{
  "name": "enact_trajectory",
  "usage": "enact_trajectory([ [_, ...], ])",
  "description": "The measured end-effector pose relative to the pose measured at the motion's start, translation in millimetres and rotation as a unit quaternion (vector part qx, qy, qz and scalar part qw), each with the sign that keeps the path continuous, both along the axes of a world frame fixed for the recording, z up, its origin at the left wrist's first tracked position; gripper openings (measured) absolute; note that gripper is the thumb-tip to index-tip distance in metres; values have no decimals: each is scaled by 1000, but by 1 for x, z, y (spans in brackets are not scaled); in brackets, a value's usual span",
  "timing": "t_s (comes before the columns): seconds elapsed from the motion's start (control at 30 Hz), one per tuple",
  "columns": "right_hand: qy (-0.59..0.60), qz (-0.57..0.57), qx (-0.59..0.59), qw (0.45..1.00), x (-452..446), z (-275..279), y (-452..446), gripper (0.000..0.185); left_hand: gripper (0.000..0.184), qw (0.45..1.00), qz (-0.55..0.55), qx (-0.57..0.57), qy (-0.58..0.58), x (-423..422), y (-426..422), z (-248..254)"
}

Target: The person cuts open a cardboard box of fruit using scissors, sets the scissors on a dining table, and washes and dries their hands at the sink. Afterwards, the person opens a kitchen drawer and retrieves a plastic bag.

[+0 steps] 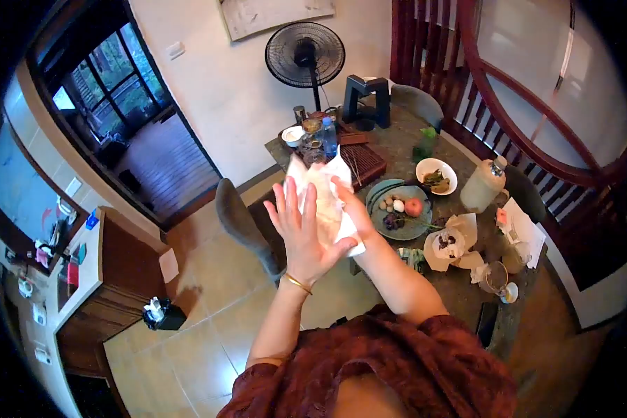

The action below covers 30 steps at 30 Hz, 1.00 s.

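Observation:
My left hand (pixel 305 240) is raised above the floor near the table edge, its fingers spread and stretched out, with a thin bracelet at the wrist. Right beside it, and partly behind it, is a white paper tissue (pixel 336 174), crumpled and unfolded at the corners. My right hand (pixel 355 209) holds this tissue, its thumb lying over the paper; the other fingers are hidden behind it. The left palm faces the tissue, and whether it touches the paper I cannot tell.
On the table, a green plate (pixel 412 228) holds fruit, beside a white bowl (pixel 447 173) of food, a large bottle (pixel 483 184) and a glass (pixel 493 277). A black fan (pixel 305 54) stands behind. A grey chair (pixel 238 216) is left of the table, a small bin (pixel 166 319) on the floor.

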State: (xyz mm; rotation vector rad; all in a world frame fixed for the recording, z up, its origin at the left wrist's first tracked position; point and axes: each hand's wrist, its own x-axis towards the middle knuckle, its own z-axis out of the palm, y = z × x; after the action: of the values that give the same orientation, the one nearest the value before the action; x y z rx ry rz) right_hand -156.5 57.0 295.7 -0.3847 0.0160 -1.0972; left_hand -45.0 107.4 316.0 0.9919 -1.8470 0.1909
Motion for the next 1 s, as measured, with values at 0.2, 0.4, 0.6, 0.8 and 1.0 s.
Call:
enact_trajectory([
  [0.2, 294, 32, -85, 952, 19, -3, 12, 60, 84, 987, -46, 31, 152, 0, -29, -67],
  [0.4, 552, 62, -317, 769, 14, -9, -1, 63, 46, 773, -109, 226, 583, 30, -73, -100],
  [0.6, -53, 118, -157, 979, -8, 88, -39, 46, 61, 508, -543, 384, 548, 2, -55, -118],
  [0.8, -200, -101, 21, 974, 6, 124, -49, 32, 67, 555, -434, 421, 571, -101, 42, -67],
  [1.0, 324, -619, -491, 521, 25, 130, -20, 14, 67, 476, -402, 452, 638, -93, 49, -42],
])
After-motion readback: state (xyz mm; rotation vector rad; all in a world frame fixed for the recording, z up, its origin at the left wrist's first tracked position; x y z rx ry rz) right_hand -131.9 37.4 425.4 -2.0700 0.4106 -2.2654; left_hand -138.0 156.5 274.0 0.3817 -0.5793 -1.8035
